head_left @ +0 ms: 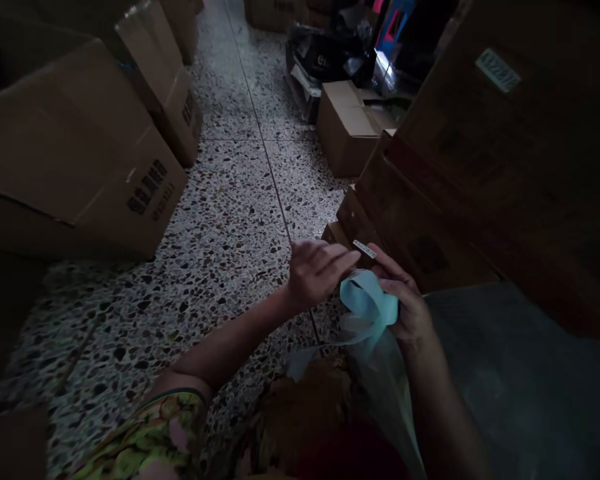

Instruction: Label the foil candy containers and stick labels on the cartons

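A curled light-blue strip, which looks like label backing, is gripped by my right hand. A small white number label stands out at the tip of my right index finger. My left hand has its fingers bent together, and their tips reach the label and the top of the strip. Whether they pinch either one is hidden. Loose tails of the strip hang below, over a clear plastic bag that lies near my lap.
Large brown cartons stand on the left and are stacked on the right; one on the right bears a similar number label. A smaller open carton and black plastic-wrapped goods sit farther ahead on the speckled floor.
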### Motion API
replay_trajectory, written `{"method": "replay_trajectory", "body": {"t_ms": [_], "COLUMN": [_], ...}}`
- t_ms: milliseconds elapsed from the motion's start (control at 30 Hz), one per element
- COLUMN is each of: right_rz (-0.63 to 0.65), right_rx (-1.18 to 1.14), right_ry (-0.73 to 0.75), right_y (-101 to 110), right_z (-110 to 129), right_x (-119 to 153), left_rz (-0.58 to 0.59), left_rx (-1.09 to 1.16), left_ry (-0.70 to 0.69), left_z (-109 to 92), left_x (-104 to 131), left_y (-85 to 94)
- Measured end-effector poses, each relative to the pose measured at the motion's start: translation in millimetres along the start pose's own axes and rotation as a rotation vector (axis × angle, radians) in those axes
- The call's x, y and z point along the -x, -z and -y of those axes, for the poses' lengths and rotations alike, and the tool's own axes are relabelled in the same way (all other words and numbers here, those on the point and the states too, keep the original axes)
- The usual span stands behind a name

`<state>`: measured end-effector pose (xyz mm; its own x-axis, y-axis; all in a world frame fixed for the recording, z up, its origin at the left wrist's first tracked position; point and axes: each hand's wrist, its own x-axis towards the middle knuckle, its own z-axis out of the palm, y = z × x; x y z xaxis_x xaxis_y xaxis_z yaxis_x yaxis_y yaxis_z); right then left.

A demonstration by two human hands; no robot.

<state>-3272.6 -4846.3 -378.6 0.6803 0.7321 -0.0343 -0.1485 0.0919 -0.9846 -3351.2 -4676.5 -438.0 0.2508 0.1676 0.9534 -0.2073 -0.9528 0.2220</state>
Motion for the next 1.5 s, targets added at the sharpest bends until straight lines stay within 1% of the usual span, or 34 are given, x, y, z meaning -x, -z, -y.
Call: {"method": "replay_trajectory", "body": {"t_ms": [67,100,133,167,200,233,267,333,400,467,533,567,633,733,833,900,1000,1067,1200,1367,1500], "right_rz": [-0.028,-0.036,-0.042,-0.047,-0.050,-0.055,-0.063,-0.099,-0.174,-0.264,-0.326,-0.340,-0.352,-0.367,-0.392,-0.421,-0.474,-0.496,-0.501,-0.519,-0.535], "right_rx": [0.036,0.073,0.114,0.158,0.202,0.245,0.284,0.350,0.398,0.493,0.688,0.817,1.094,1.446,1.624,1.678,1.730,1.737,1.720,1.730,1.785], "right_ry": [0.016,0.023,0.027,0.028,0.029,0.030,0.034,0.041,0.050,0.079,0.150,0.194,0.277,0.332,0.373,0.380,0.302,0.274,0.324,0.205,0.192], "right_y": [0.1,-0.2,-0.8,-1.5,-2.3,-2.9,-3.4,-3.5,-2.3,-0.3,0.8,0.4,-2.9,-11.5,-17.1,-18.2,-18.5,-18.6,-18.2,-22.6,-26.6], "right_z": [-2.3,-2.9,-3.3,-3.5,-3.7,-3.9,-4.1,-4.4,-3.1,1.8,10.8,16.4,27.8,39.5,42.9,43.0,43.1,42.9,41.8,43.6,44.6], "right_x": [-8.3,-12.3,-16.1,-19.8,-23.4,-26.9,-30.4,-37.7,-45.5,-54.2,-63.6,-68.7,-79.8,-98.0,-114.5,-122.4,-128.8,-130.8,-134.5,-139.3,-139.5], "left_rz": [-0.011,0.018,0.068,0.124,0.170,0.197,0.204,0.181,0.127,0.051,-0.013,-0.026,-0.013,0.022,0.021,0.009,0.008,0.009,-0.003,-0.013,-0.035], "left_rx": [0.227,0.378,0.537,0.684,0.795,0.862,0.891,0.879,0.823,0.760,0.755,0.790,0.906,1.044,1.096,1.101,1.095,1.094,1.082,1.022,0.951], "left_ry": [0.357,0.524,0.656,0.748,0.804,0.829,0.828,0.784,0.760,0.769,0.762,0.746,0.709,0.667,0.629,0.605,0.586,0.601,0.625,0.596,0.590], "left_z": [9.1,12.9,16.0,18.6,20.9,23.0,25.4,32.4,44.4,61.4,80.6,89.6,103.8,113.2,113.6,113.3,113.7,113.9,113.1,113.5,111.8], "left_x": [-3.5,-6.4,-9.8,-13.4,-16.9,-20.0,-22.9,-28.0,-34.7,-45.8,-62.2,-71.8,-91.5,-115.5,-128.2,-131.8,-133.9,-134.4,-135.2,-135.7,-134.7], "left_y": [-6.9,-11.7,-17.0,-22.7,-28.2,-33.5,-38.3,-46.7,-55.3,-67.0,-83.8,-94.0,-115.9,-144.3,-160.5,-165.7,-169.3,-170.1,-171.2,-176.2,-181.5]}}
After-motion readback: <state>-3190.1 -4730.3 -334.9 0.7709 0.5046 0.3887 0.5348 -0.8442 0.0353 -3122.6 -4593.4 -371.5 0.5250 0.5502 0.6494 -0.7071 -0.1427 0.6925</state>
